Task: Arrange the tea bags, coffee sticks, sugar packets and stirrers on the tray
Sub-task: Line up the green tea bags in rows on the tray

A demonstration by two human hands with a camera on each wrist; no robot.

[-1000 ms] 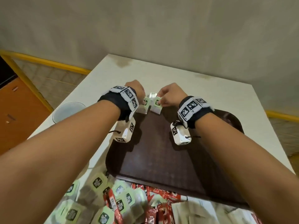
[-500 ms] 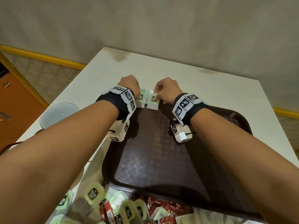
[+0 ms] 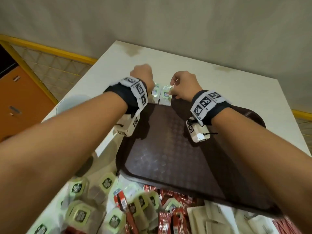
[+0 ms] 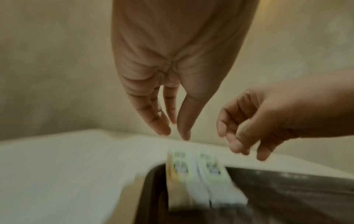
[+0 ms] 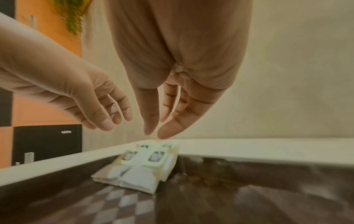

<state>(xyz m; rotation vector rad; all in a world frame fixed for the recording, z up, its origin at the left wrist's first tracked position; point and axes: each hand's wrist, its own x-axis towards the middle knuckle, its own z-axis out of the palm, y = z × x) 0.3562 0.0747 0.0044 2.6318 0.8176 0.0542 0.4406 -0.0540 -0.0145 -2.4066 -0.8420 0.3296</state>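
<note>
Two green-label paper tea bags side by side at far-left corner of dark brown plastic tray on white counter, left hand & right hand just above, fingers relaxed, holding nothing.

From my remote seat I look down on a pale cream counter whose far corner carries a brownish stain. Behind it rises a plain, mottled beige wall, softly and evenly lit. To the left, the tiled floor is edged by a yellow strip running along the foot of the wall. At the far left stands an orange cabinet with a small handle. At the right edge another piece of yellow strip shows.
</note>
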